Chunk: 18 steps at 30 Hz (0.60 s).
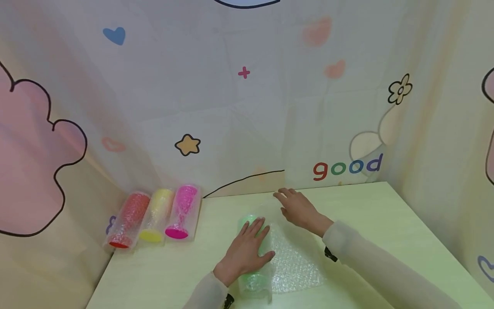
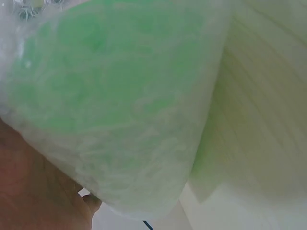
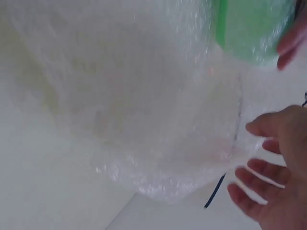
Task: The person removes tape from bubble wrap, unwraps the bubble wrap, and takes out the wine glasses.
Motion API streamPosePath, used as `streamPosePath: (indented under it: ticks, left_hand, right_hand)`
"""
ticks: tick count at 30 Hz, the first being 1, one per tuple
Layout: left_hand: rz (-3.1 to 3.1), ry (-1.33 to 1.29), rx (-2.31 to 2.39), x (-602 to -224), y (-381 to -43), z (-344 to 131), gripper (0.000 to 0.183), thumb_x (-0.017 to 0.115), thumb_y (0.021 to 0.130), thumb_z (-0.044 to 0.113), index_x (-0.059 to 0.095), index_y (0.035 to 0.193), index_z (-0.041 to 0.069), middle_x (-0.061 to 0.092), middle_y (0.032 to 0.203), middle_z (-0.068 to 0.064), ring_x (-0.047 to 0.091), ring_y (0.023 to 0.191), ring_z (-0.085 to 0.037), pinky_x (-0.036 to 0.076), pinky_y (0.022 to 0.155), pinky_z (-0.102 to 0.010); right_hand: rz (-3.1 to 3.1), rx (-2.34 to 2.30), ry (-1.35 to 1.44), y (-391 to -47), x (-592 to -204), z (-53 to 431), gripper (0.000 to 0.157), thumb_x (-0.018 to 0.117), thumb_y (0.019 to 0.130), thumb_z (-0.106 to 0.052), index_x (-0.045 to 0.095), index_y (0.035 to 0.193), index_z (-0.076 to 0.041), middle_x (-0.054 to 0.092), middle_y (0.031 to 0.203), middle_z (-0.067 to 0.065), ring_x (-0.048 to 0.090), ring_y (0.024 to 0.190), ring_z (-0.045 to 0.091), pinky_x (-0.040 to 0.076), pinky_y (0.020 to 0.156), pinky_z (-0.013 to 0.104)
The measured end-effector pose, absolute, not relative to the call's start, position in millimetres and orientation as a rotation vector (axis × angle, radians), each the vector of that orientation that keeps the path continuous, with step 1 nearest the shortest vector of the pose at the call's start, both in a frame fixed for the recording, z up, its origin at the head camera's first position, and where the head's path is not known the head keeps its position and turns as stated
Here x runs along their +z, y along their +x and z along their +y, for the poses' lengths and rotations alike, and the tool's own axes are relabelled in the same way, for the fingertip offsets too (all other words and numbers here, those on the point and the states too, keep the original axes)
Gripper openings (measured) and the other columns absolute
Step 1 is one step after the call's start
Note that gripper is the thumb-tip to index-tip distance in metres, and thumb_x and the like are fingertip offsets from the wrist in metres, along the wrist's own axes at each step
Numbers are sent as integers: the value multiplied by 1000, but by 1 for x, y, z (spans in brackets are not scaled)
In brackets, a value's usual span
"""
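Observation:
A green goblet-like cup [image 1: 254, 281] lies lengthwise on the table under layers of bubble wrap [image 1: 295, 262], whose loose sheet spreads out to its right. My left hand [image 1: 247, 251] rests on top of the wrapped cup with its fingers spread. In the left wrist view, the wide end of the green cup [image 2: 110, 67] shows through the wrap. My right hand [image 1: 299, 210] is near the far end of the sheet, its fingers loosely extended. The right wrist view shows that right hand [image 3: 283, 172] beside the bubble wrap [image 3: 144, 96], with nothing gripped.
At the table's back left lie a red goblet [image 1: 129, 219], a yellow goblet [image 1: 157, 214] and a pink goblet [image 1: 183, 210], each rolled in bubble wrap. A printed cloth [image 1: 247, 120] hangs behind the pale table [image 1: 386, 240] and along its sides.

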<state>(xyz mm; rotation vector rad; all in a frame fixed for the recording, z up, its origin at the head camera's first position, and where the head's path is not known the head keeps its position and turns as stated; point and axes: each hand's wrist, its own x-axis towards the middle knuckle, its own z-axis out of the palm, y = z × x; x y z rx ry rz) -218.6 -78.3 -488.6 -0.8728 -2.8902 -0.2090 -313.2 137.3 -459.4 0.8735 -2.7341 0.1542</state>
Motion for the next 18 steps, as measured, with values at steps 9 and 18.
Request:
streamPosePath:
  ticks: [9,18]
  left_hand:
    - [-2909,-871,-247,-486,-216,-82,71,50,95,57,40,151,13,25,163,-7,21,153,-22,21,124,-44]
    - [-2913,-875,-249,-486,-218,-83,72,49,96,57,37,152,14,24,164,-8,20,153,-23,20,124,-44]
  right_hand:
    - [-2656,68,984,-272,-467,140,49,80,81,-22,62,125,-10,53,140,13,55,124,32,54,96,46]
    - [-3151,349,1084,-258,-481,149,92,81,76,-47,38,151,-17,25,163,9,28,148,38,39,111,55]
